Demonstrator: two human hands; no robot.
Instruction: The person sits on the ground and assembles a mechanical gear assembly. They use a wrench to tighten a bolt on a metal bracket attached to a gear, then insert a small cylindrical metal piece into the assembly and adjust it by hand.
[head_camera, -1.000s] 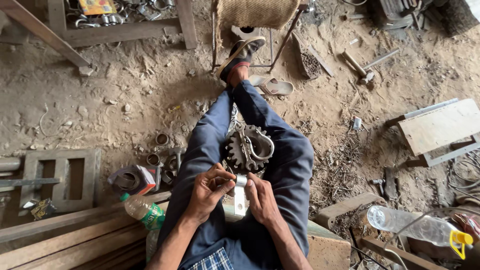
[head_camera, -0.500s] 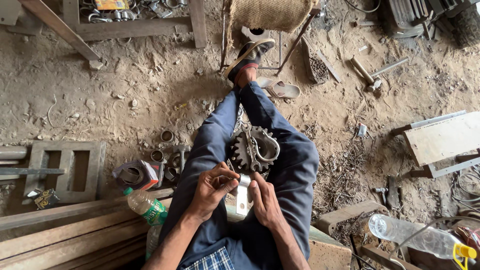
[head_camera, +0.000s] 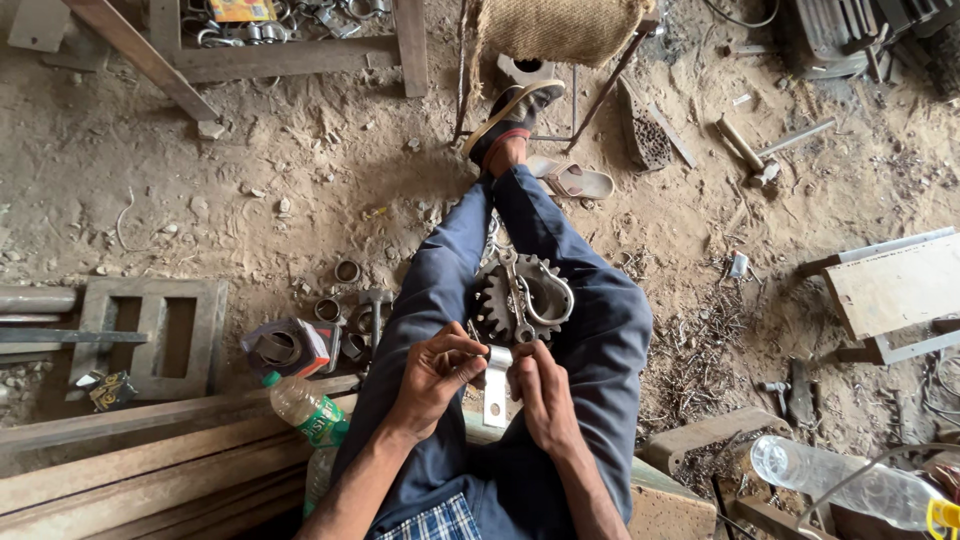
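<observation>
The person sat with legs stretched out over a dirt floor (head_camera: 250, 200), both hands working together in the lap. The left hand (head_camera: 437, 372) was curled, its fingertips pinching the upper edge of a small flat metal bracket (head_camera: 495, 392), a pale strip with a hole near its lower end. The right hand (head_camera: 543, 392) was closed around the other side of the same bracket, so the piece hung upright between the two hands, just above the dark blue trousers (head_camera: 600, 350).

Just beyond the hands, resting between the thighs, lay a toothed gear (head_camera: 500, 300) with a curved metal hook (head_camera: 545, 300) lying across it. To the person's left, several short metal rings (head_camera: 347, 271) were scattered on the dirt, near a small box with a round part on it (head_camera: 285, 347). A plastic bottle with a green label (head_camera: 308, 408) lay against wooden planks (head_camera: 150, 470) beside the left thigh. Another clear plastic bottle (head_camera: 840, 482) lay at the lower right. Farther out, one foot wore a sandal (head_camera: 515, 110), a second sandal (head_camera: 572, 180) lay loose beside it, and a hammer (head_camera: 745, 150) rested on the ground well apart from the hands
</observation>
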